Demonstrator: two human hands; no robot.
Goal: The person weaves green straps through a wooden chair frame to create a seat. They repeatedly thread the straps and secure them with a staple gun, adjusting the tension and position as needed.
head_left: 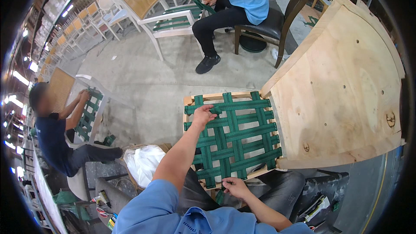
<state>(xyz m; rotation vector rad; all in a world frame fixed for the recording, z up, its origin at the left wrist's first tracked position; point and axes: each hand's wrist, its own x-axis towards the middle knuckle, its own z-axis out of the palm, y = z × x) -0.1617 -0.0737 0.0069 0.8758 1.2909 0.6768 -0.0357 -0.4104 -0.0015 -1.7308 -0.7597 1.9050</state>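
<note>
A wooden chair seat frame (188, 100) lies in front of me, crossed by woven green webbing straps (236, 136). My left hand (203, 117) reaches over the far left part of the weave, its fingers closed on a folded piece of green strap (215, 110). At the frame's near edge, my right hand (234, 187) pinches a green strap end (220, 197) that hangs down beside the rail. Joined to the seat's right side is the chair's plywood back (338, 86), curved and dotted with small holes.
A white plastic bag in a box (145, 164) stands left of the seat. Tools (318, 208) lie at lower right and scissors (103, 212) at lower left. One person (245, 0) works on a white chair (173, 28) ahead; another (54, 130) sits at left with a webbed chair.
</note>
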